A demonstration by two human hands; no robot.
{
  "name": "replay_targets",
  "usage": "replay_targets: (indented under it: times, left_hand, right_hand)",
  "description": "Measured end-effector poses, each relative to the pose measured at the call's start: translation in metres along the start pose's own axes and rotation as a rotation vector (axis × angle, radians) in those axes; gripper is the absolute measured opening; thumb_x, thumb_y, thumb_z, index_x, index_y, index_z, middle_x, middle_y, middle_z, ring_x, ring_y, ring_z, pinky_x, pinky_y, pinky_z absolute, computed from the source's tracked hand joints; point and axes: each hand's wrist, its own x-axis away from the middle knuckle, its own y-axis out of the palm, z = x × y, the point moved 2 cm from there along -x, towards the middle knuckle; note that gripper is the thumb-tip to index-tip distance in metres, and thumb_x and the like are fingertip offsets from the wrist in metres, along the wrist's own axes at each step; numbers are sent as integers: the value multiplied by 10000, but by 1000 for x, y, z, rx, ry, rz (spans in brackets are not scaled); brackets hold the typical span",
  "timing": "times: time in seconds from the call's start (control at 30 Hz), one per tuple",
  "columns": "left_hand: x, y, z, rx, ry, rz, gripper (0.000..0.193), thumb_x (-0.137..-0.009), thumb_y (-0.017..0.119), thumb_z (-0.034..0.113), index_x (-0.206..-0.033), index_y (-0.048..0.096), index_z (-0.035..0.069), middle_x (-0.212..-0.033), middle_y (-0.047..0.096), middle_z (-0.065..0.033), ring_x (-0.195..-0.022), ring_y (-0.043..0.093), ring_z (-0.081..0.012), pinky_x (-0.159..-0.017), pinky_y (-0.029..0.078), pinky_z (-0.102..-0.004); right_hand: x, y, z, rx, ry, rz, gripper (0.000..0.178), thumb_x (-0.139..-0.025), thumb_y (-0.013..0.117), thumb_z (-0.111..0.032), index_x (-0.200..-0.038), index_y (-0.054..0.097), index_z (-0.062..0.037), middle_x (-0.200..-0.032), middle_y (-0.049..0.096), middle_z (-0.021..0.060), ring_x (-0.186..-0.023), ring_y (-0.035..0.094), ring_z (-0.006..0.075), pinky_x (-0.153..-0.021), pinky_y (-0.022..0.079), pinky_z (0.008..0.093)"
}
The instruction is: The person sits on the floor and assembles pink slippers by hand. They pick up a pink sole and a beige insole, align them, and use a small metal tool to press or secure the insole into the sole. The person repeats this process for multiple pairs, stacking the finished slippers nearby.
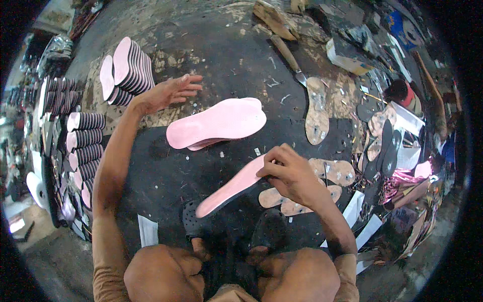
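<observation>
Bare knees (158, 274), cut off below, loom nearest me. My right hand (284, 173) pinches a pink insole (232, 184) over the dark mat (151, 176), fingers hiding its gripped end. My left hand (168, 94), loosely spread and holding nothing, is beyond the mat's far edge; stacked pink insoles (219, 122) lie across that edge, lower ones mostly hidden.

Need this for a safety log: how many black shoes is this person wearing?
2: the left shoe, by the lower end of the pink insole, and the right shoe, near lower centre.
</observation>
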Motion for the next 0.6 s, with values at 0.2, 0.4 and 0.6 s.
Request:
replay_targets:
  times: [0.2,0.4,0.6]
  left_hand:
    - [-38,64,23,-525,204,-94,1390,-781,926,616,-1786,120,94,-1814,259,-194,-1652,302,-300,-1326,292,-414]
    - [-35,99,-12,-217,-45,-109,1385,-783,922,546,-1756,120,-28,-1695,422,-279,-1531,448,-344,-1275,365,-396]
    - [-5,165,-42,-34,25,256,1509,-755,965,586,-1718,43,-124,-1762,225,-359,-1649,280,-393,-1342,262,-453]
  right_hand:
    - [-49,17,23,213,-71,455,497,-756,775,44,-1220,761,-134,-1131,683,90,-1000,663,307,-856,576,415]
    - [11,113,17,-701,668,656,570,-1072,722,-224,-1554,505,-8,-1442,635,153,-1308,632,287,-1104,521,419]
    - [-20,176,28,-1429,799,553,799,-1122,590,-569,-1679,339,-55,-1560,557,124,-1401,593,269,-1168,493,441]
